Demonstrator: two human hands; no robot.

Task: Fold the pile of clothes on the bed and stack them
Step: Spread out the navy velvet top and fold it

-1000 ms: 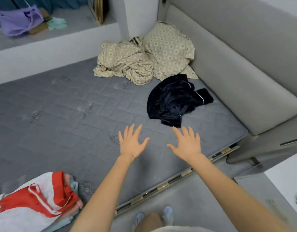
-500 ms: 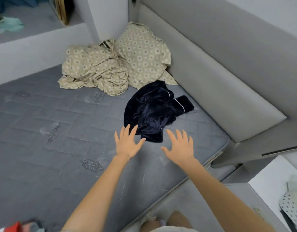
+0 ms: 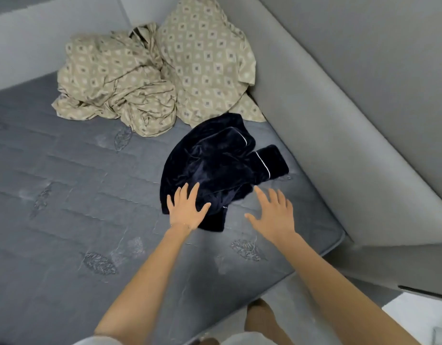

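Note:
A crumpled dark navy velvet garment (image 3: 222,163) with thin white piping lies on the grey quilted mattress (image 3: 78,195), near the right side of the bed. My left hand (image 3: 186,210) is spread with straight fingers over the garment's near left edge. Just right of the garment's near edge, my right hand (image 3: 273,215) hovers over the mattress with its fingers spread and nothing in it. Behind the navy garment, in the far corner, a bunched beige patterned cloth (image 3: 150,78) is heaped.
A padded grey headboard (image 3: 339,120) runs along the right side of the bed. A pale wall ledge (image 3: 40,41) borders the far side. The mattress's near edge (image 3: 302,265) drops to the floor by my legs.
Both hands have reached forward toward the navy garment; the left hand now lies over its near edge. The view has shifted, and the red-and-white clothes at lower left are out of frame.

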